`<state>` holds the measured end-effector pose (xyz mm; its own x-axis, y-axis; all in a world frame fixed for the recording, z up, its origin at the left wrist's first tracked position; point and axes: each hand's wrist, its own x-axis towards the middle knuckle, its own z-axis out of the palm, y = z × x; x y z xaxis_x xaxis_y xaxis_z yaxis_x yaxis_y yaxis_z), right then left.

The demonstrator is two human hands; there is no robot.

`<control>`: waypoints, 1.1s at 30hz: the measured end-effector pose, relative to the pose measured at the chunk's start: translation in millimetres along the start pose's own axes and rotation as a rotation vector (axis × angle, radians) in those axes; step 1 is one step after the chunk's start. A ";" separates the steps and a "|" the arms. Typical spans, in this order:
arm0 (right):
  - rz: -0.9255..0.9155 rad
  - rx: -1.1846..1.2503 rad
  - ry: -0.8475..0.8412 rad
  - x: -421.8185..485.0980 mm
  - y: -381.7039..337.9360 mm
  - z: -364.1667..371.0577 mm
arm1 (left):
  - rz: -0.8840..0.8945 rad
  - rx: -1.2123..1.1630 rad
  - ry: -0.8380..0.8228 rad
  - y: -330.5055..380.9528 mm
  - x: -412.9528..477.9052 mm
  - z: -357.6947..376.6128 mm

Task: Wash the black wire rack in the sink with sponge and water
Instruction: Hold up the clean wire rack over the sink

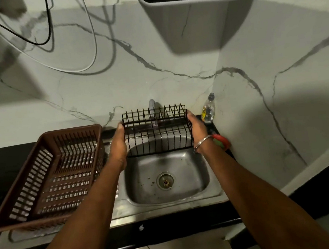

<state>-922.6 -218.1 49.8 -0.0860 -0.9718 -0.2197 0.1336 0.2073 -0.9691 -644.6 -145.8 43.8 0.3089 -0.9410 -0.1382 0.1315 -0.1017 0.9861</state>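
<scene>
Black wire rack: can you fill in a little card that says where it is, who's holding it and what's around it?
rack: black wire rack, held above the sink, in front of the tap
grip: left hand holds its left end, right hand its right end
water: none seen running
left of sink: brown plastic basket
right corner: small clear bottle
sponge: not clearly visible

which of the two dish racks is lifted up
The black wire rack, held at its ends by the left hand and right hand above the sink; the brown plastic basket rests on the drainboard.
</scene>
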 end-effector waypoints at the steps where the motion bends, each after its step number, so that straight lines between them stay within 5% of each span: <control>1: -0.034 0.029 -0.015 -11.4 -15.9 4.9 | 0.028 0.001 -0.002 13.6 -2.8 4.0; 10: -0.017 0.053 0.034 30.2 80.0 -29.8 | -0.041 0.055 0.010 -15.4 -19.8 12.5; 13: 0.071 0.070 0.028 1.4 18.6 -12.1 | 0.030 0.041 0.010 14.8 -14.2 16.5; 16: -0.095 0.064 -0.029 -7.8 -32.2 0.4 | 0.086 0.031 0.019 17.2 13.2 5.2; 24: 0.102 0.081 0.029 34.0 74.0 -29.0 | -0.085 0.068 0.065 -8.9 -41.6 18.6; 29: 0.008 -0.019 0.003 -5.1 -13.5 -1.5 | 0.024 0.071 0.080 18.6 -17.6 14.3; 33: -0.048 -0.096 0.086 -22.5 -4.9 -5.5 | -0.045 0.059 0.083 1.2 -37.8 20.0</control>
<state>-926.7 -196.6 59.0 -0.1752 -0.9683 -0.1780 0.0325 0.1750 -0.9840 -675.0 -116.8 52.0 0.3810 -0.9055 -0.1869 0.0920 -0.1640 0.9822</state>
